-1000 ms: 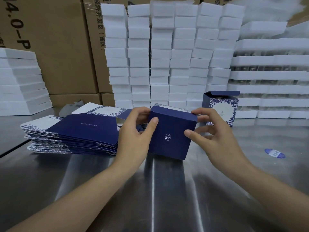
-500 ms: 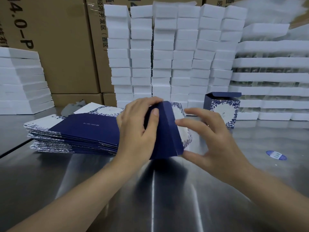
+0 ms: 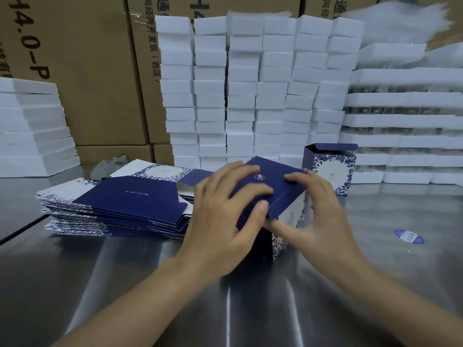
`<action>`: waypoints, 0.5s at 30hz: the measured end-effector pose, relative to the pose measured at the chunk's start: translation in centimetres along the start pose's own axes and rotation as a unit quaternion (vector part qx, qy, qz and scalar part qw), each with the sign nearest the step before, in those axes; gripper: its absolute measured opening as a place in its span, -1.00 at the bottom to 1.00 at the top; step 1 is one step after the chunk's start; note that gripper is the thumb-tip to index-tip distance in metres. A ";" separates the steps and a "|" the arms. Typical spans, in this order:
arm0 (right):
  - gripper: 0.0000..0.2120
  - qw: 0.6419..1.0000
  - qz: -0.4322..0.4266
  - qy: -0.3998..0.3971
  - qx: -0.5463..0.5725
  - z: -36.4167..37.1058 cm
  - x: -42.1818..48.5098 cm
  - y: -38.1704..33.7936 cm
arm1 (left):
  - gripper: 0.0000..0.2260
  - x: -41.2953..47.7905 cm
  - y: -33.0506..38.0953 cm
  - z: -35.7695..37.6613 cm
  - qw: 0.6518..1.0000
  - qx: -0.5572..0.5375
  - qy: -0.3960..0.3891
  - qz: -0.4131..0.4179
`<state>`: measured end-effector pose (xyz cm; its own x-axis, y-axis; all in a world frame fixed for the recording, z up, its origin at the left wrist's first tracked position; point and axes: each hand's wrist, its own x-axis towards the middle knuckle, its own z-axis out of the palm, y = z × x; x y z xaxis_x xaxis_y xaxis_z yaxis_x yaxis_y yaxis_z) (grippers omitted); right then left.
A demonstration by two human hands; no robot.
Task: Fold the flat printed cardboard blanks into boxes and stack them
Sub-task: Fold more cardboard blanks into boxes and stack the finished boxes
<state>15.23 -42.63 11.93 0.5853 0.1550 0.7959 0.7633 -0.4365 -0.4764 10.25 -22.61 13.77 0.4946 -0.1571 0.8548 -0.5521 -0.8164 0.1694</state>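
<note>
The left hand (image 3: 220, 221) lies over the navy top panel of the half-folded box (image 3: 275, 176), fingers spread across it and the thumb pinching the near edge. The right hand (image 3: 323, 216) grips the box from the other side, fingers curled over the far right edge and the thumb against the patterned side wall. The box sits between both hands with its lower corner down at the steel table (image 3: 125, 284).

Half a second ago the box was turned edge-on in the left hand alone, with the right hand spread beside it. Now the logo panel faces up and both hands hold it.

The stack of flat blanks (image 3: 130, 196) lies just left, and a finished box (image 3: 330, 171) stands behind on the right.
</note>
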 end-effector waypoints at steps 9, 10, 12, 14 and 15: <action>0.12 0.980 0.136 -0.108 0.099 0.4 -0.3 3.4 | -0.32 -1.6 -1.3 2.7 0.990 -0.059 -0.130 -0.014; 0.13 0.981 0.138 -0.097 0.095 0.4 -0.3 3.5 | -0.30 -1.6 -1.4 2.8 0.991 -0.061 -0.121 -0.019; 0.13 0.984 0.145 -0.058 0.082 0.4 -0.4 3.5 | -0.31 -1.7 -1.7 2.9 0.991 -0.079 -0.101 -0.041; 0.09 0.988 0.148 -0.006 0.053 -0.2 0.7 3.3 | -0.33 -1.7 -2.2 3.0 0.988 -0.097 -0.089 -0.075; 0.07 0.989 0.145 0.024 0.032 -0.8 2.0 3.3 | -0.34 -1.7 -2.5 3.1 0.987 -0.101 -0.086 -0.089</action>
<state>18.67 -44.50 12.26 0.7697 -0.0105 0.6384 0.5821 -0.3992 -0.7084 12.82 -22.04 10.36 0.6931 -0.1275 0.7095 -0.5598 -0.7153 0.4184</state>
